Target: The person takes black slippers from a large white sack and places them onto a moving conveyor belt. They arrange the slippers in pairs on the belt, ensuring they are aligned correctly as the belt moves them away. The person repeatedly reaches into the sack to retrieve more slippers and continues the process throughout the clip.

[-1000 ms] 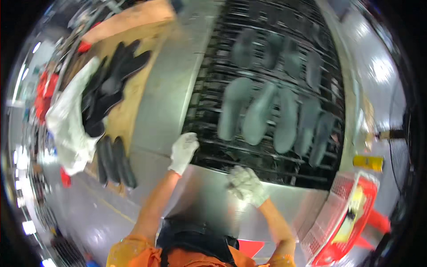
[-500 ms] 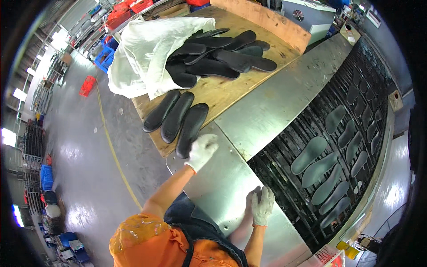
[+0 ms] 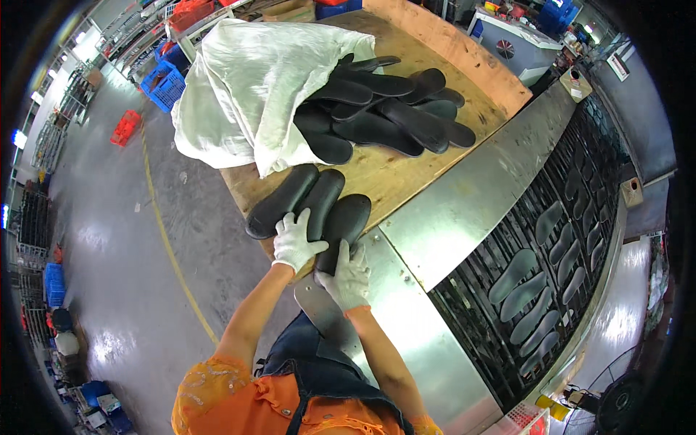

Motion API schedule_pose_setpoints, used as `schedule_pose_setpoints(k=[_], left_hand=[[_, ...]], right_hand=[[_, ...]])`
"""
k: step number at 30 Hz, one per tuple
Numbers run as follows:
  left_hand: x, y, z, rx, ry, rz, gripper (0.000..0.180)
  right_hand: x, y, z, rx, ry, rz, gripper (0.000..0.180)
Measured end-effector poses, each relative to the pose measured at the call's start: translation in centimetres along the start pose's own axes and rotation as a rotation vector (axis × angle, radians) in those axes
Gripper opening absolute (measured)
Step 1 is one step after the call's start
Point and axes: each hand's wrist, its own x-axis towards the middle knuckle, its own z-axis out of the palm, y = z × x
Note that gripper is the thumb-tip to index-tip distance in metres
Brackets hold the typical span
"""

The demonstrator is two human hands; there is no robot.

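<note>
left hand (image 3: pixel 293 243) gloved, fingers spread flat on middle sole (image 3: pixel 319 203); right hand (image 3: pixel 350 277) closed on near end of right sole (image 3: pixel 344 225). three soles side by side at bench (image 3: pixel 406 177) near edge. beyond, sole pile (image 3: pixel 384 109) spilling from white sack (image 3: pixel 246 87). conveyor (image 3: pixel 551 239) on right.

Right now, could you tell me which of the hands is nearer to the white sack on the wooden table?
Left. The left hand rests on the soles just below the white sack; the right hand sits lower, by the metal edge.
</note>
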Motion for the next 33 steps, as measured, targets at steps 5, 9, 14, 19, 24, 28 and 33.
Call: schedule_pose_setpoints(k=[5,9,14,19,24,28,33], left_hand=[[0.9,-0.1,-1.5,0.04,-0.139,0.025,0.102],[0.8,1.0,-2.2,0.069,-0.175,0.022,0.1],[2.0,-2.1,-2.0,-0.341,-0.245,0.109,0.095],[2.7,-5.9,0.7,-1.055,-0.608,0.148,0.089],[3.9,-8.0,6.7,-0.861,-0.341,0.428,0.084],[1.3,-4.2,4.6,-1.338,-0.702,-0.064,0.073],[0.9,-6.2,8.3,-1.409,-0.699,-0.104,0.071]], right_hand=[[3.3,-4.0,0.9,-0.201,-0.108,0.21,0.096],[4.3,-2.3,1.1,-0.203,-0.081,0.247,0.103],[3.3,0.8,-2.8,0.139,-0.021,0.289,0.109],[2.7,4.4,-3.0,1.909,-0.149,0.18,0.098],[3.4,4.2,0.2,1.876,-0.03,0.445,0.058],[2.6,4.9,1.2,1.38,0.106,0.561,0.042],[2.8,3.1,0.1,0.884,0.101,0.483,0.049]])
